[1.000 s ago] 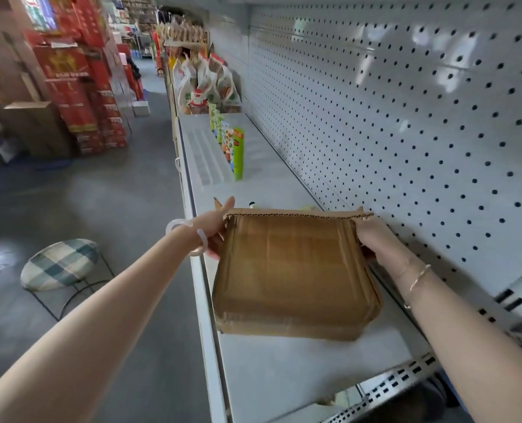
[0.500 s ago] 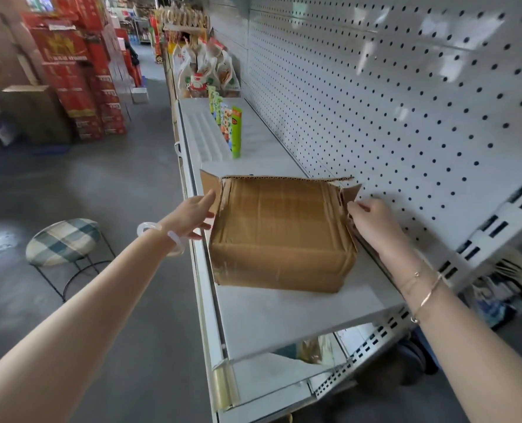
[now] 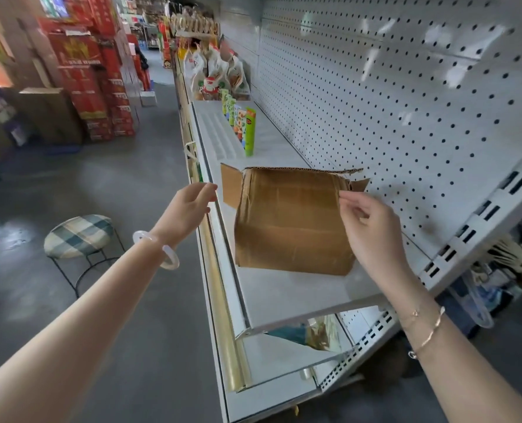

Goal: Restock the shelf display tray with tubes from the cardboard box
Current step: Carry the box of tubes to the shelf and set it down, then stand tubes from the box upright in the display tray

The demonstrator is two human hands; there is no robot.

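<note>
A brown cardboard box (image 3: 290, 221) rests on the white shelf (image 3: 284, 297), its open top facing away and its flaps spread; what is inside is hidden. My left hand (image 3: 189, 206) hovers just left of the box, off the shelf's front edge, fingers apart and holding nothing. My right hand (image 3: 369, 227) is at the box's right side, its fingertips pinched near the upper right edge. Farther along the shelf lies a white ribbed display tray (image 3: 217, 132), with a row of green and orange tubes (image 3: 249, 132) standing beside it.
A white pegboard wall (image 3: 406, 102) backs the shelf. Bagged goods (image 3: 217, 77) stand beyond the tubes. In the aisle on the left are a round plaid stool (image 3: 78, 233) and stacks of red cartons (image 3: 94, 80). A lower shelf (image 3: 284, 361) juts out below.
The box was set down on the shelf and both hands came off its sides. My left hand drew back to the left; my right hand moved to the upper right edge.
</note>
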